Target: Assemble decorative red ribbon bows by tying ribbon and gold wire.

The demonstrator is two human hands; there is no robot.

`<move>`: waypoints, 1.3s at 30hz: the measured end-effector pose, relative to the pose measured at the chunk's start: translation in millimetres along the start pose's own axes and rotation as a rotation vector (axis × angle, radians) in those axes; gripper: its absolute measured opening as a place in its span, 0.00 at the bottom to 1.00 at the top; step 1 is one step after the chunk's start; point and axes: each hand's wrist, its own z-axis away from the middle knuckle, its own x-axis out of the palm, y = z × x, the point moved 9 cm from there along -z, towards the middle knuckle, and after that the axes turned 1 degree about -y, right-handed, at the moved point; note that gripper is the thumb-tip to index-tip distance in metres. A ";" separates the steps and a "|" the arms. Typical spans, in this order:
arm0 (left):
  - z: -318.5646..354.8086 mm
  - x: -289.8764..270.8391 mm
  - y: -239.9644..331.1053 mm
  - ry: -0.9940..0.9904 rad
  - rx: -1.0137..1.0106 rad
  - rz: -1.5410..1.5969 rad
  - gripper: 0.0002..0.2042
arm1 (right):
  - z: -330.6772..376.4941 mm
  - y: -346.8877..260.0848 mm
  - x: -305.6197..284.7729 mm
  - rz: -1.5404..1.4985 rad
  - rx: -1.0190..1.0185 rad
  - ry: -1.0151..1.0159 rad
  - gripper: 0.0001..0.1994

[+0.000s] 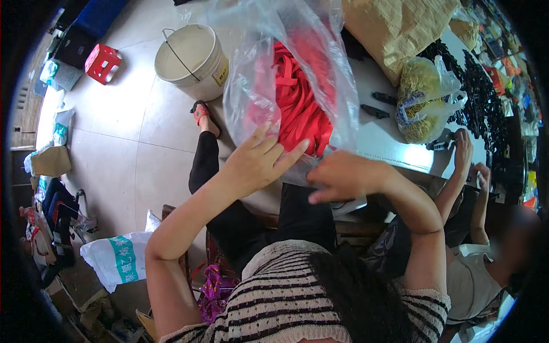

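Note:
A large clear plastic bag lies in front of me, its mouth toward me. Inside is a heap of flat red strips. At the bag's near left edge is my left hand, fingers spread and overlapping the plastic and the lowest strips. It looks open, and no strip shows clearly in its grasp. My right hand is by the near right corner of the bag, its fingers bent and blurred. Whether it pinches the plastic or a strip cannot be made out.
A pale bucket stands on the floor beyond my left foot. On the white table are a tan woven sack, a knotted bag of yellowish pieces and many black parts. To my right, a co-worker's hand is over the table.

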 end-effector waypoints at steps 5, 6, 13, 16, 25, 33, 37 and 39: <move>20.4 9.1 17.8 0.073 -0.005 0.053 0.12 | 1.9 28.8 -66.0 0.019 -0.076 0.714 0.13; 23.3 6.9 17.9 0.120 -0.028 0.057 0.10 | -4.0 24.1 -68.6 0.017 -0.083 0.707 0.13; 51.2 34.6 6.7 0.079 -0.145 0.150 0.13 | -50.3 53.0 -60.7 0.527 0.252 0.399 0.21; 51.9 45.7 -18.7 0.051 -0.274 0.147 0.16 | -44.4 88.1 -86.9 0.265 0.099 0.563 0.19; 18.3 33.8 -28.3 0.031 -0.415 0.186 0.28 | -7.3 82.2 -82.4 0.264 -0.007 0.541 0.29; 41.9 31.6 -6.4 0.116 -0.323 0.196 0.25 | 31.5 91.4 -71.1 0.066 0.087 0.666 0.30; 102.5 13.9 -36.0 0.591 -0.565 0.179 0.19 | 45.0 85.4 -73.7 -0.040 0.086 0.733 0.30; 134.7 27.7 -65.4 0.697 -0.901 0.204 0.18 | 49.4 72.8 -79.0 0.083 0.109 0.759 0.30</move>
